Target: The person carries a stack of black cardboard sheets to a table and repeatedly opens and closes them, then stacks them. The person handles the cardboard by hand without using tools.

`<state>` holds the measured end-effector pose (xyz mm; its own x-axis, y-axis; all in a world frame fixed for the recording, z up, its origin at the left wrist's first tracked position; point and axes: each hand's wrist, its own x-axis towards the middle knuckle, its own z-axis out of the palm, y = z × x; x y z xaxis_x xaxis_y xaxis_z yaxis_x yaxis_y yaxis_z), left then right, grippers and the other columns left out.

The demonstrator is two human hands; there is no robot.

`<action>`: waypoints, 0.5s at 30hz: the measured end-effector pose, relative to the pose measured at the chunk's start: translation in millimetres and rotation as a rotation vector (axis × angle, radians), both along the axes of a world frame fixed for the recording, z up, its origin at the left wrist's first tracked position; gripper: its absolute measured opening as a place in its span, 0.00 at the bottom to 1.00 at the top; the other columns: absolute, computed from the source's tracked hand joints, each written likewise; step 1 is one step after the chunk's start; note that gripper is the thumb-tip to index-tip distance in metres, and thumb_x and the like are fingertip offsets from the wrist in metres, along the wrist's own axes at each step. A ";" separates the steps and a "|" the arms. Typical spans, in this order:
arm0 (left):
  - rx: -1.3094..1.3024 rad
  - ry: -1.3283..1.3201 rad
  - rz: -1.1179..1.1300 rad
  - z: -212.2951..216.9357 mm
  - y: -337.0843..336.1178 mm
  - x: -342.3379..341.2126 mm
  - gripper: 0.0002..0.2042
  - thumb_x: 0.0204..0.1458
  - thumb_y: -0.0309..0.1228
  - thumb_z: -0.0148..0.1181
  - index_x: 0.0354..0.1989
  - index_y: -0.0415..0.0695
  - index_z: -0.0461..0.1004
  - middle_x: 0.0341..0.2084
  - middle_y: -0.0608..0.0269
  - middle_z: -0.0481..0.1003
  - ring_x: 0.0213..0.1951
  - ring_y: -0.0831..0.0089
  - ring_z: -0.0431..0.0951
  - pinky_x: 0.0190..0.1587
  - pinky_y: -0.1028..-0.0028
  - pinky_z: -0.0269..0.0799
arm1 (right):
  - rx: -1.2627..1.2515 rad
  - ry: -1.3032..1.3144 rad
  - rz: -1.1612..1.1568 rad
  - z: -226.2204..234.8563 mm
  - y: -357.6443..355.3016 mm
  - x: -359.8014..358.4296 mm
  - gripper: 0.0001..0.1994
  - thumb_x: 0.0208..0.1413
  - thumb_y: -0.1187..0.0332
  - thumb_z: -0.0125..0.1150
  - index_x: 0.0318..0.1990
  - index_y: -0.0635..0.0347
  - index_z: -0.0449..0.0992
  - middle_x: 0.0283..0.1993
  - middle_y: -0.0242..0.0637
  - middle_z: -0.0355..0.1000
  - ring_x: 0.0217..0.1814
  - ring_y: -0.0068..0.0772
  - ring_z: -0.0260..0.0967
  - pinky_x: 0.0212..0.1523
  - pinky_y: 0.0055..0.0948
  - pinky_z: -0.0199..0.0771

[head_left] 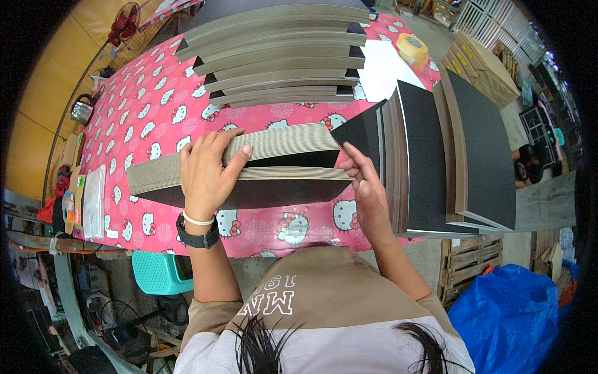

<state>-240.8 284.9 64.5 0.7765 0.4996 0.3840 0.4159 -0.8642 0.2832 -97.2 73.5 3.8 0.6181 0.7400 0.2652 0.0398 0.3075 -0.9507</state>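
Head view: pink cartoon-print tablecloth (pixel 149 118) under grey board stacks (pixel 280 56), workshop around.

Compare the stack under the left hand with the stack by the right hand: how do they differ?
The near stack lies lengthwise along the table's front edge; the right stack runs away from it. The near stack is split open partway, the left hand pressing its top; the right stack is closed, the right hand lifting a black sheet beside it. Both are grey board with black faces.

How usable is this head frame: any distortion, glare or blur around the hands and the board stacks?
Head view: strong fisheye bend, table edge curving, black corners; even soft light, no harsh shadows; left hand, right hand and the grey board stack sharp; mild sheen on the black sheets.
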 end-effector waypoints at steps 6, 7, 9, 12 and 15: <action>-0.015 0.008 0.006 2.0 -1.0 0.1 0.18 0.48 0.45 0.53 0.40 0.47 0.74 0.32 0.63 0.73 0.38 0.65 0.69 0.46 0.65 0.55 | -0.102 -0.203 0.006 5.9 -0.9 1.2 0.35 0.52 0.49 0.47 0.62 0.65 0.56 0.45 0.39 0.57 0.51 0.31 0.55 0.56 0.28 0.50; -0.013 0.012 0.009 2.7 -0.9 0.4 0.18 0.48 0.45 0.53 0.40 0.47 0.74 0.32 0.63 0.73 0.38 0.65 0.69 0.46 0.65 0.55 | -0.109 -0.217 -0.001 6.1 -2.3 0.1 0.34 0.52 0.49 0.48 0.62 0.65 0.56 0.45 0.39 0.56 0.51 0.31 0.55 0.56 0.28 0.50; -0.009 0.007 0.006 1.9 -0.5 0.9 0.17 0.48 0.45 0.53 0.40 0.47 0.74 0.32 0.63 0.73 0.38 0.65 0.69 0.46 0.65 0.56 | -0.139 -0.223 0.002 8.8 -5.7 -2.3 0.34 0.52 0.50 0.48 0.61 0.65 0.57 0.47 0.40 0.56 0.52 0.32 0.54 0.57 0.29 0.50; 0.006 -0.003 -0.003 0.1 1.1 1.4 0.17 0.49 0.45 0.52 0.42 0.48 0.74 0.32 0.63 0.73 0.38 0.65 0.69 0.46 0.66 0.56 | -0.091 -0.209 -0.006 3.0 -4.4 -1.6 0.33 0.52 0.50 0.49 0.60 0.64 0.58 0.49 0.41 0.55 0.53 0.32 0.54 0.57 0.31 0.50; 0.012 0.007 -0.005 0.6 0.5 1.2 0.17 0.50 0.44 0.51 0.43 0.49 0.74 0.32 0.62 0.72 0.38 0.65 0.69 0.45 0.67 0.55 | -0.048 -0.194 -0.025 1.3 -2.5 -2.0 0.32 0.52 0.50 0.49 0.59 0.64 0.60 0.50 0.42 0.55 0.54 0.33 0.54 0.58 0.31 0.51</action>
<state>-239.5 285.5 65.1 0.7814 0.4915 0.3845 0.4138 -0.8693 0.2703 -99.2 71.0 5.1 0.5773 0.7398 0.3455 0.2305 0.2583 -0.9382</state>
